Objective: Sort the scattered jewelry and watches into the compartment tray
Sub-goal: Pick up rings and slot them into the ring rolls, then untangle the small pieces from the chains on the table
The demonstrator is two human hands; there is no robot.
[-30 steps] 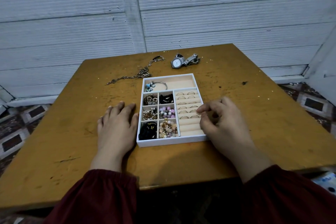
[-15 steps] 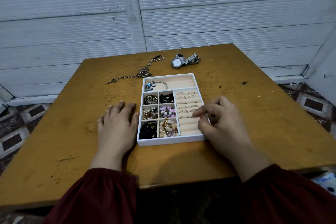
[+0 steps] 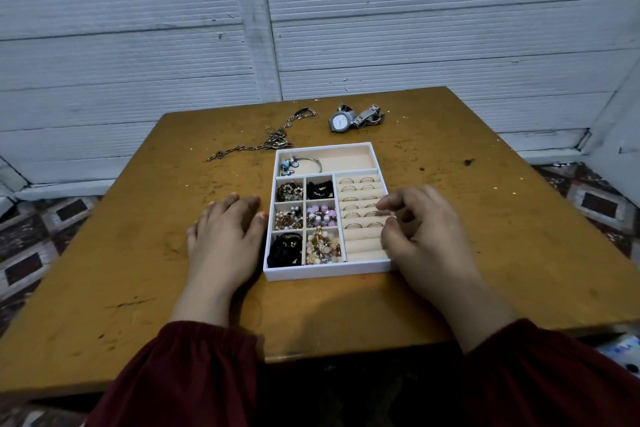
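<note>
Cream velvet lines the white-walled tray [image 3: 329,270], set mid-way across the worn ochre surface [image 3: 131,253] and close enough for both hands to reach; the left grip [image 3: 223,239] lies flat on the wood, fingers straight and holding nothing, its thumb side just beside or touching the tray's left wall, most likely to steady the light box against sliding; the right grip [image 3: 426,236] hovers over the right-hand column of padded rolls, forefinger and thumb curled toward each other above the lower slots; whether a ring is pinched there I cannot tell, the tips being small and shadowed; thin metal rings [image 3: 348,188] stand upright, wedged between the soft rolls; six small square cells carry tangled beads, pearls and black pieces; a rigid bangle [image 3: 306,163] with charms lies in the long far compartment; beyond the tray's far wall, a silver-coloured watch [image 3: 341,121] with a linked bracelet and a limp chain necklace [image 3: 273,142] lie unsorted, so the task seems well along yet unfinished.
</note>
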